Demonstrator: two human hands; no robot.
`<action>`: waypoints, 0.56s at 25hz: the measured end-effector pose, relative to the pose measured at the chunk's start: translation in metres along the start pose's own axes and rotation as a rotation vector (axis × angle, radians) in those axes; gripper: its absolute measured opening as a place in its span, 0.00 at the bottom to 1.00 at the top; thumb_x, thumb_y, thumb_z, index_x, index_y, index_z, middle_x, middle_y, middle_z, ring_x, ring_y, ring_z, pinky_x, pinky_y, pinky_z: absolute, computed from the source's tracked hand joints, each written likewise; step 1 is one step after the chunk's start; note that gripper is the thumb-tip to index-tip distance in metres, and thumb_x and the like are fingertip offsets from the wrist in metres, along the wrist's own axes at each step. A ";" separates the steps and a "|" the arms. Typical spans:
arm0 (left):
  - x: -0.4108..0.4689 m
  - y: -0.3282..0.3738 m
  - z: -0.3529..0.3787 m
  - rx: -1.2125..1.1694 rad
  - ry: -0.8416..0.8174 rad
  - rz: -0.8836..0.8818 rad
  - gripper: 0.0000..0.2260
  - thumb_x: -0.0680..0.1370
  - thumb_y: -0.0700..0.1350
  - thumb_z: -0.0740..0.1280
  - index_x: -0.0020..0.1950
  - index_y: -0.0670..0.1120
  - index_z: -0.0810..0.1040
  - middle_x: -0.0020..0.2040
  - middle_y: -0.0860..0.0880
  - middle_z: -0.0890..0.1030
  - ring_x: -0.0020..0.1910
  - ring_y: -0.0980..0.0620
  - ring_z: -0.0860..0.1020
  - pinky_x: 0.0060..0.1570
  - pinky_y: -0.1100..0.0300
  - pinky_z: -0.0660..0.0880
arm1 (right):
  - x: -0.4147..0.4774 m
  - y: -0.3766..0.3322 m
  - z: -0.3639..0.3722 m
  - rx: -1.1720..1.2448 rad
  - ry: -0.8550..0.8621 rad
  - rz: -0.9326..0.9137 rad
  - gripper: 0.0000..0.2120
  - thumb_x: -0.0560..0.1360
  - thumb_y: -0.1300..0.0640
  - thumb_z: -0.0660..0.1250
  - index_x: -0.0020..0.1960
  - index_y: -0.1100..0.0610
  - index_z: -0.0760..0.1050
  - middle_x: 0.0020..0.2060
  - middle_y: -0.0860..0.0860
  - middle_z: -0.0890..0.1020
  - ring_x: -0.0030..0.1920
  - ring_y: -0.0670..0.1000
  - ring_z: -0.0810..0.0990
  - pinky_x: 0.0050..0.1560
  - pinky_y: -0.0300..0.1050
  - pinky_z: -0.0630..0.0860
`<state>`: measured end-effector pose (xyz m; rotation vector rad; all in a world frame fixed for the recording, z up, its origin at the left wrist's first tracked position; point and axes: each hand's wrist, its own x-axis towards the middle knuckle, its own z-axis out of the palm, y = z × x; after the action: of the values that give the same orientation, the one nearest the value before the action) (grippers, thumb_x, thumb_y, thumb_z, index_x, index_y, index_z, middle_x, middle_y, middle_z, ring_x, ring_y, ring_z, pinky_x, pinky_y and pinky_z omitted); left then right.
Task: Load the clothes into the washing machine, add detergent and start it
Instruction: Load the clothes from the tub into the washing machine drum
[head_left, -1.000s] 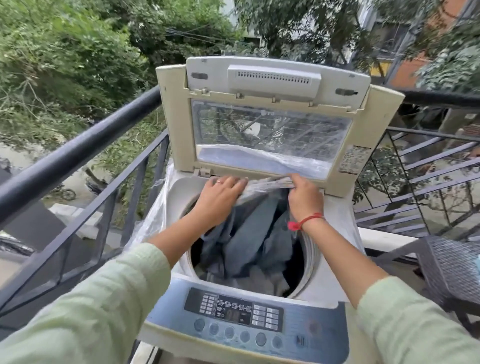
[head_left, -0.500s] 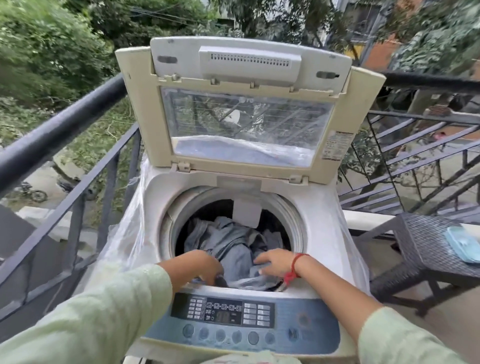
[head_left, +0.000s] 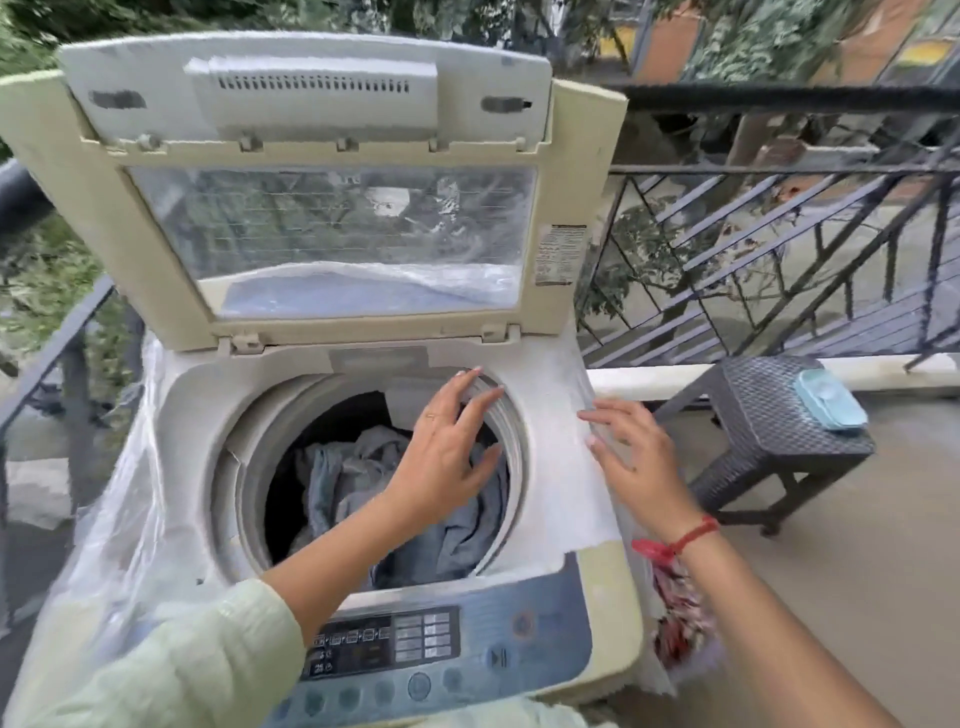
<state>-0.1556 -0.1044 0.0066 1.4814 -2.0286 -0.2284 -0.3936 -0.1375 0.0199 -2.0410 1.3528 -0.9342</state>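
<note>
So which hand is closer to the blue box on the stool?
Right. The right hand is at the edge of the washer, toward the stool with the blue box; the left hand is farther, over the drum.

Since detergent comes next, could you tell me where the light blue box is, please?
In the head view, the light blue box lies at the far right on the dark woven stool, right of the washing machine.

The cream top-loading washing machine (head_left: 189, 410) stood with its lid (head_left: 322, 119) raised upright at the far side. Grey-blue clothes (head_left: 358, 478) lay heaped in the open drum (head_left: 241, 467), toward its near right.
</note>
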 end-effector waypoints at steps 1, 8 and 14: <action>0.011 0.020 0.004 -0.065 0.023 0.017 0.22 0.76 0.49 0.63 0.69 0.49 0.64 0.72 0.43 0.62 0.72 0.44 0.60 0.68 0.56 0.58 | -0.008 0.012 -0.016 0.020 0.068 0.045 0.11 0.73 0.60 0.65 0.54 0.52 0.79 0.53 0.47 0.75 0.56 0.36 0.72 0.58 0.30 0.69; 0.081 0.145 0.135 -0.013 -0.438 0.284 0.19 0.76 0.51 0.64 0.65 0.48 0.69 0.69 0.43 0.66 0.74 0.41 0.57 0.72 0.45 0.55 | -0.100 0.149 -0.103 -0.030 0.245 0.512 0.16 0.73 0.67 0.66 0.45 0.45 0.78 0.44 0.45 0.77 0.46 0.40 0.78 0.48 0.43 0.76; 0.108 0.148 0.308 0.395 -1.171 0.146 0.22 0.78 0.52 0.62 0.70 0.45 0.67 0.66 0.40 0.69 0.67 0.42 0.67 0.62 0.51 0.65 | -0.162 0.285 -0.083 0.006 -0.057 0.811 0.11 0.68 0.63 0.62 0.46 0.62 0.81 0.47 0.60 0.82 0.50 0.59 0.81 0.53 0.54 0.77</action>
<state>-0.4680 -0.2140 -0.1292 1.5761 -3.2325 -0.8208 -0.6643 -0.0959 -0.1788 -1.2798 1.8998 -0.4967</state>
